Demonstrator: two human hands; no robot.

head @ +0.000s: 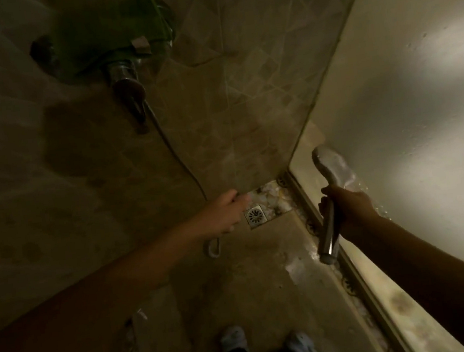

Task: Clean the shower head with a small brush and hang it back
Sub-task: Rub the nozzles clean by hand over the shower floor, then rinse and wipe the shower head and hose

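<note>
Chrome on the shower head (330, 182) looks wet and smooth, so I judge it slippery; it seems rigid and of moderate weight, not fragile in normal handling, though a fall on the tiled floor (250, 275) could mark it. The best place to hold it is the long handle, near its middle, where a fist closes fully around it, and this is what the right hand (347, 209) does: its fingers are clenched around the handle just below the head. The shower head is in the air, near the light wall panel (402, 84) at the right side of the stall and above the raised edge at that side of the floor. Its face points up and toward the panel, and water seems to spray from it; drops show on the panel beside it.

The head is an oval, silver piece, and the handle is a straight metal tube with a darker ring at the lower end.

The hose (176, 153) is thin and flexible. It runs down from the mixer tap (127, 80) on the tiled wall and makes a loop near the floor. The left hand (226, 212) is beside the floor drain (255, 216); its fingers are curled around the hose, holding it away. A green cloth (110, 30) lies over the tap. No brush is visible.
</note>
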